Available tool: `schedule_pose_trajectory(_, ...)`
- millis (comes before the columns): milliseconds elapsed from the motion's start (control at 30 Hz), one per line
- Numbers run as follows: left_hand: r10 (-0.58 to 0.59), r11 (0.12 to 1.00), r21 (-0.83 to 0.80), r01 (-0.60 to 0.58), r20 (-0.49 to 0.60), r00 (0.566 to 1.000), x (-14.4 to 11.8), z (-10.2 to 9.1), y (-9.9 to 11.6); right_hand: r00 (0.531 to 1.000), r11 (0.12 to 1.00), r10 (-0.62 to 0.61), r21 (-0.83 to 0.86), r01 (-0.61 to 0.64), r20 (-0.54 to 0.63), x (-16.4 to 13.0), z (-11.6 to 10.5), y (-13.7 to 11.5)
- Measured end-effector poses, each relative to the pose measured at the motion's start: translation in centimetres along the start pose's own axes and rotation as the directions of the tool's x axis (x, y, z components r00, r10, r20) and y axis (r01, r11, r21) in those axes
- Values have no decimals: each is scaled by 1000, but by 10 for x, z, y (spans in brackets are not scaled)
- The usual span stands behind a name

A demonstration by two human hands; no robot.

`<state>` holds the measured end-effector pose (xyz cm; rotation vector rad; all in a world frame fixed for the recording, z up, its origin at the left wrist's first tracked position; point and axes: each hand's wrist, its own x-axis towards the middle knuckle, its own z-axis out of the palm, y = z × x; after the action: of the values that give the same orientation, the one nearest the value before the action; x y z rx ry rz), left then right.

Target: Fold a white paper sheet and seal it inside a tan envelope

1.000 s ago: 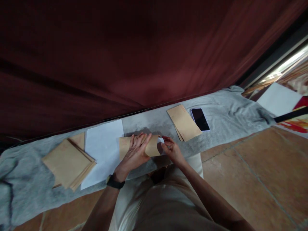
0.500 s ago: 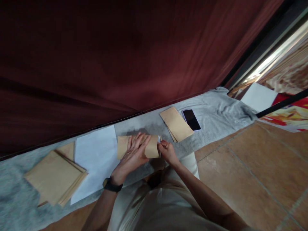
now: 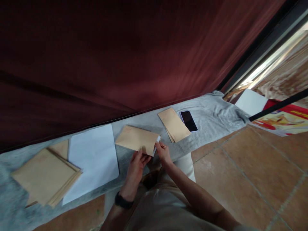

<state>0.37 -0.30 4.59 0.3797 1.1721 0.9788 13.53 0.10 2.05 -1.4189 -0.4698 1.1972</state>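
A brown envelope (image 3: 136, 139) is tilted up off the grey cloth (image 3: 211, 110), with a white sheet edge (image 3: 157, 140) poking out of its right end. My left hand (image 3: 137, 163) grips the envelope's near edge from below. My right hand (image 3: 163, 150) pinches its right corner beside the white edge. A black band sits on my left wrist.
A stack of brown envelopes (image 3: 45, 176) lies at the left with white paper (image 3: 92, 158) beside it. More envelopes (image 3: 173, 124) and a dark phone (image 3: 189, 121) lie to the right. A maroon curtain (image 3: 120, 57) hangs behind. Tiled floor (image 3: 252, 166) is at the right.
My left hand slid off the top of the envelope to its near edge. The envelope has lifted and turned, and its whole face shows now. The view swung left.
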Motion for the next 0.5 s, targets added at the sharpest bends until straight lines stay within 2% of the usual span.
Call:
schedule_pose_trajectory(100, 111, 994, -16, -112, -33, 993, 6, 9, 4, 994, 996, 84, 8, -84, 64, -8, 0, 5)
schedule_pose_trajectory(300, 125, 989, 76, -125, 9, 992, 26, -5, 24, 952, 980, 191, 12, -200, 238, -14, -10, -2)
schedule_pose_trajectory(400, 147, 983, 112, -146, -7, 989, 29, -11, 29, 940, 970, 235, -3, -242, 249, -14, -7, -1)
schedule_pose_trajectory(500, 221, 965, 143, -218, -4, 975, 23, -11, 24, 932, 961, 274, -19, -277, 236, -11, 0, 4)
